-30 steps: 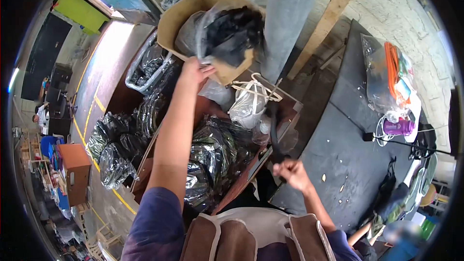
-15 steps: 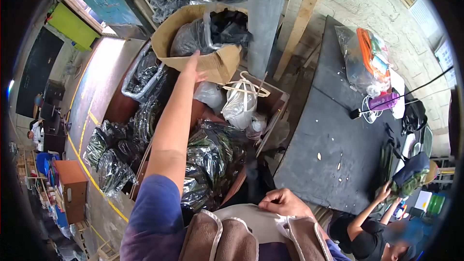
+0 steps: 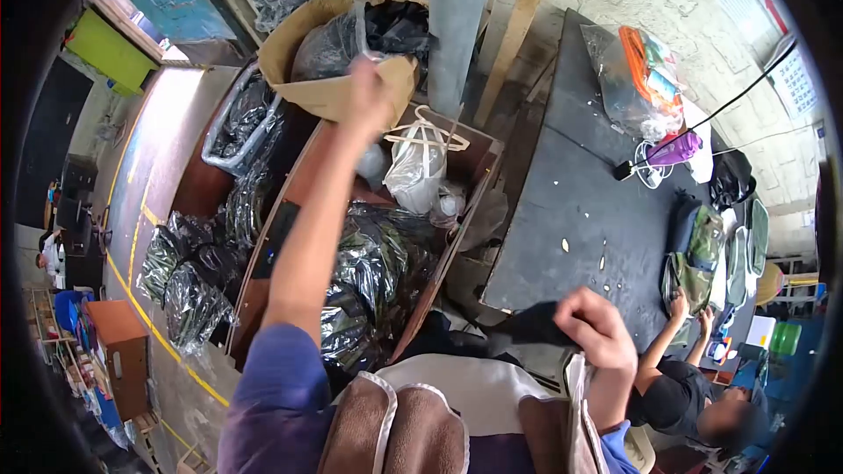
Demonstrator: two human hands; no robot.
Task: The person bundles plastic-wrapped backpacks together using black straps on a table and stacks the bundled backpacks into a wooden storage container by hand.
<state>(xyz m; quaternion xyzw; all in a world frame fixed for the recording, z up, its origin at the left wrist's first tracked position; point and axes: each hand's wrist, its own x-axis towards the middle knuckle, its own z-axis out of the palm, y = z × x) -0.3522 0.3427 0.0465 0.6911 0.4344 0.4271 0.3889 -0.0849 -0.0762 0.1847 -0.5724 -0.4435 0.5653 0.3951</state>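
Note:
My left hand [image 3: 372, 95] is smeared by motion in front of the cardboard box [image 3: 329, 98]; its fingers cannot be made out, nor whether it touches the flap. Inside that box are clear plastic bags [image 3: 323, 57] and black material [image 3: 397, 28]. My right hand [image 3: 599, 330] is closed in front of my body, by the near edge of the black table [image 3: 549, 211]. A dark, limp cloth-like piece [image 3: 527, 325] reaches from its fingers to the left, blurred. Below my left arm, plastic-wrapped camouflage bundles [image 3: 386, 250] fill a wooden bin [image 3: 452, 254].
A white bag with hangers [image 3: 420, 167] sits in the bin's far corner, near a grey post [image 3: 458, 26]. On the table lie a clear bag with orange contents [image 3: 645, 79] and a purple item [image 3: 674, 149]. At right, another person [image 3: 680, 395] handles a camouflage bag [image 3: 698, 250].
My right hand has moved right and up from my apron, with the dark piece now at its fingers. My left hand has shifted slightly on the box side. The view has turned a little.

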